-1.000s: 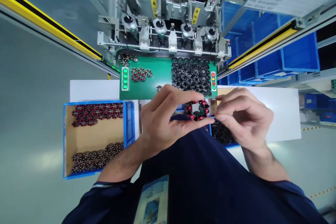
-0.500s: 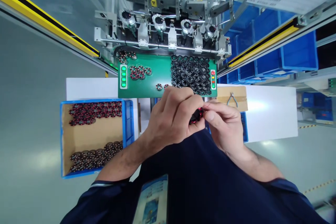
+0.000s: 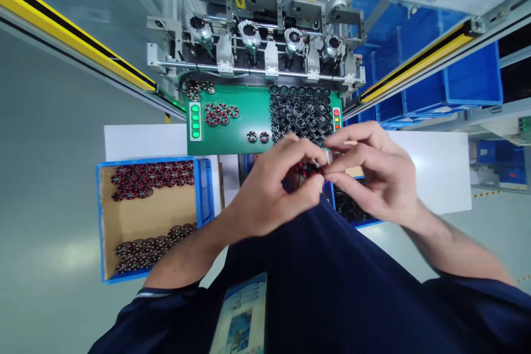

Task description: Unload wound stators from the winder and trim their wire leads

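Note:
My left hand (image 3: 277, 191) is wrapped around a wound motor stator (image 3: 302, 172), dark with red wire, which its fingers partly cover. At the stator's right edge my right hand (image 3: 373, 171) pinches with thumb and index finger; whatever lies between the tips is too small to make out. Its other fingers are raised and curved. Just beyond the hands, two wound stators (image 3: 264, 137) lie on the green worktop (image 3: 249, 105). Many black unwound stator cores (image 3: 298, 110) stand packed on the worktop's right half.
A winding machine (image 3: 269, 38) with several spindles stands behind the worktop. Left is a blue crate (image 3: 203, 193) holding rows of wound stators. Beneath my right hand sits a blue bin of black parts (image 3: 348, 204). Button panels (image 3: 195, 121) flank the worktop. Yellow-black posts rise at both sides.
My right hand has moved right and up, its fingers spreading, with thumb and index still meeting at the stator's edge. My left hand has turned slightly, showing more of the stator.

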{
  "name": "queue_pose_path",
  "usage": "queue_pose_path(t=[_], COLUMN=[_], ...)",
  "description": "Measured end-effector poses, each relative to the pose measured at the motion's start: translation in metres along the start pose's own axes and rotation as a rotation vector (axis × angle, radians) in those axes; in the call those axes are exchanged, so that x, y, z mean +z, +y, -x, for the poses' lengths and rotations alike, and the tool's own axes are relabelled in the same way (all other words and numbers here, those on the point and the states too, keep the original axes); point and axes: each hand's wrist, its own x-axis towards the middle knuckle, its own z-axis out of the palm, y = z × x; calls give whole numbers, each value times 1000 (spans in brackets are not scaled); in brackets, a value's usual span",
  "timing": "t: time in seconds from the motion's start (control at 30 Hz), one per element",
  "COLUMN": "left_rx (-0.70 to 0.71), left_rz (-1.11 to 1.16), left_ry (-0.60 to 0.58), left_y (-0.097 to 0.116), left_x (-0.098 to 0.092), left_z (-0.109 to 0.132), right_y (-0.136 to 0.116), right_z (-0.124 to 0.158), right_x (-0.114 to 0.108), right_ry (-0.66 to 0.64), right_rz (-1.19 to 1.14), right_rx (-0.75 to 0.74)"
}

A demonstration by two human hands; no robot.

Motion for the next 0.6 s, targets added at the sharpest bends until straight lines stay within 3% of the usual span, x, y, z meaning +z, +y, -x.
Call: queue_pose_path(t=[0.07,0.1,0.17,0.23,0.3,0.37,0.4,0.5,0.53,0.57,0.6], left_rx=[-199,-244,-180,47,248,252,178,-90,-142,-156,-132], left_rz=[268,301,92,-307,-561,-527,-415,64,162,188,149], left_ry=[-226,-225,-9,201,209,178,150,-92,-149,-161,-119], left_y=[-12,-17,-23,-21,-16,-8,-4,8,12,16,18], left_x=[0,2,10,21,30,33,31,18,13,8,4], left_z=[3,7,19,32,41,44,43,40,39,38,37], right_y=[3,6,14,22,28,33,34,36,35,33,30], right_z=[4,8,20,32,39,41,40,33,30,26,23], right_x=[-9,-10,-5,3,10,10,7,-10,-17,-22,-26], right_ry=[-104,-136,-158,-180,-219,-196,-187,-205,-222,-241,-262], right_rz=[54,15,-165,-361,-418,-261,-140,134,141,102,30], right_rx=[-8,59,298,529,600,445,277,-283,-351,-311,-174])
